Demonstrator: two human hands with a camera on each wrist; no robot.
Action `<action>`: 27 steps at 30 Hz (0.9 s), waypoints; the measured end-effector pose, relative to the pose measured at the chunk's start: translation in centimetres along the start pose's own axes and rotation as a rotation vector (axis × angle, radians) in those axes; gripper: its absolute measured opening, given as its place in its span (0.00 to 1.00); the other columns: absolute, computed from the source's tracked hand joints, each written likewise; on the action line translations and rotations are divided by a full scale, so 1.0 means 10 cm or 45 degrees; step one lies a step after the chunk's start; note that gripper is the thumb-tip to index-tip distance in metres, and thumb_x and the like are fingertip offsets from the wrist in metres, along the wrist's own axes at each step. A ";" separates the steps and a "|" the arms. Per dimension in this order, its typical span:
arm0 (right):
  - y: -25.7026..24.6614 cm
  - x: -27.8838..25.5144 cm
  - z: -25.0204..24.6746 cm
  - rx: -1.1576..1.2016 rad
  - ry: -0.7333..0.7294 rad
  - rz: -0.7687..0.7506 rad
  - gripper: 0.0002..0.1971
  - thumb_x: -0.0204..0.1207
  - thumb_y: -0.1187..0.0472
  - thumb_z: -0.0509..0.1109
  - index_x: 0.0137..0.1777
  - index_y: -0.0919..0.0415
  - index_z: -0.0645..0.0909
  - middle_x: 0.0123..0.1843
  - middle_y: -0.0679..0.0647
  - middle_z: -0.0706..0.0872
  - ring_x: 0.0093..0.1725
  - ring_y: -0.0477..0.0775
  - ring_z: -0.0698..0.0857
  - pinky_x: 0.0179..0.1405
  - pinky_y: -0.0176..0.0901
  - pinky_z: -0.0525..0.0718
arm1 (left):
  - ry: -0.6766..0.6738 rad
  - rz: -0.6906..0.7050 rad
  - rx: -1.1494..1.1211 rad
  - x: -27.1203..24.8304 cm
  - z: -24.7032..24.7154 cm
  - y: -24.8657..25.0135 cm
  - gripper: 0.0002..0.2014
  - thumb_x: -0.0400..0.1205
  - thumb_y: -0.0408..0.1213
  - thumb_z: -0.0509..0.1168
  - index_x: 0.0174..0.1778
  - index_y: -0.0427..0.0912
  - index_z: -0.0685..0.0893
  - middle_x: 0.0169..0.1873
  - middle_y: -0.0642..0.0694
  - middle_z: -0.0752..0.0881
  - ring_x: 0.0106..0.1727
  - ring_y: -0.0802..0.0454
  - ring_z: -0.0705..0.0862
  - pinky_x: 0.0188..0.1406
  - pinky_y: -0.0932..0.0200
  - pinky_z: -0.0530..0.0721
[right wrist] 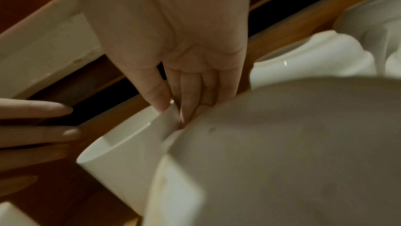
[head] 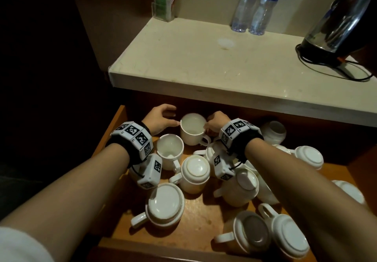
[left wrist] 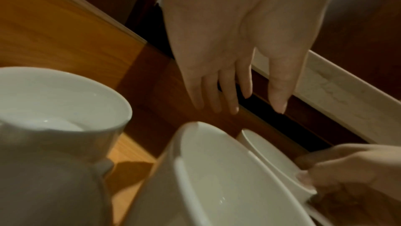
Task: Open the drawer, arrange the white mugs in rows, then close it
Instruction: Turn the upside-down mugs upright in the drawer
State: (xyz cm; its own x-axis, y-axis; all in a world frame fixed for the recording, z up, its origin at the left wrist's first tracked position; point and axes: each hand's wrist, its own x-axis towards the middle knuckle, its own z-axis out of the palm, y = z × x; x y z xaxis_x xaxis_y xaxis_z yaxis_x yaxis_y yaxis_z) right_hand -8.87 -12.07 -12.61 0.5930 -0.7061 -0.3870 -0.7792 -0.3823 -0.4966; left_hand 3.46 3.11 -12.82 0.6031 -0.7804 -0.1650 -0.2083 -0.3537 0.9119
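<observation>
The wooden drawer (head: 196, 217) stands pulled out and holds several white mugs. One upright mug (head: 192, 129) stands at the back; my right hand (head: 206, 128) pinches its right rim, thumb inside (right wrist: 161, 99). My left hand (head: 173, 117) hovers just left of that mug with fingers relaxed and holds nothing; its fingers (left wrist: 230, 96) hang straight over the drawer's back. A second upright mug (head: 170, 150) stands under my left wrist. Upside-down mugs (head: 194, 175) (head: 165, 204) (head: 252, 235) fill the middle and front.
More mugs lie jumbled at the right, one on its side (head: 273, 132) at the back. The stone countertop (head: 204, 57) overhangs the drawer's rear. On it are two water bottles (head: 244, 4), a kettle (head: 342, 22) with its cord, and a sachet holder (head: 163, 9).
</observation>
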 end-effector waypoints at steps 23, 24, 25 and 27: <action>0.36 -0.67 -0.14 -0.616 -0.348 -0.244 0.38 0.70 0.49 0.76 0.77 0.60 0.66 0.73 0.58 0.76 0.71 0.58 0.75 0.68 0.48 0.75 | -0.174 0.073 0.049 -0.13 0.65 0.29 0.16 0.76 0.30 0.71 0.61 0.40 0.83 0.53 0.42 0.86 0.48 0.53 0.85 0.39 0.65 0.81; 0.38 -0.68 -0.11 -0.646 -0.335 -0.269 0.38 0.70 0.50 0.77 0.76 0.62 0.66 0.72 0.59 0.76 0.70 0.59 0.76 0.66 0.48 0.75 | -0.164 0.066 0.041 -0.14 0.68 0.28 0.16 0.77 0.30 0.70 0.61 0.39 0.83 0.52 0.43 0.86 0.43 0.56 0.84 0.33 0.69 0.81; 0.39 -0.68 -0.08 -0.648 -0.318 -0.283 0.38 0.69 0.50 0.78 0.75 0.63 0.66 0.71 0.60 0.77 0.69 0.60 0.77 0.65 0.48 0.75 | -0.145 0.069 0.024 -0.15 0.71 0.26 0.16 0.77 0.30 0.70 0.61 0.39 0.83 0.50 0.45 0.85 0.40 0.60 0.83 0.27 0.74 0.80; 0.42 -0.68 -0.05 -0.640 -0.288 -0.300 0.38 0.67 0.51 0.79 0.74 0.63 0.67 0.69 0.60 0.78 0.66 0.60 0.78 0.62 0.47 0.76 | -0.094 0.070 -0.026 -0.16 0.76 0.22 0.15 0.78 0.29 0.69 0.61 0.36 0.83 0.45 0.46 0.85 0.35 0.65 0.82 0.21 0.80 0.76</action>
State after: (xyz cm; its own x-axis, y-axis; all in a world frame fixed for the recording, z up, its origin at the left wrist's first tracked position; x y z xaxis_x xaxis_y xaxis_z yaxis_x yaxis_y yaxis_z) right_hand -16.28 -9.17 -11.64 0.7469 -0.4445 -0.4945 -0.5891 -0.7873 -0.1821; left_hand -3.79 -0.31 -13.42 0.5324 -0.8347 -0.1411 -0.2235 -0.2993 0.9276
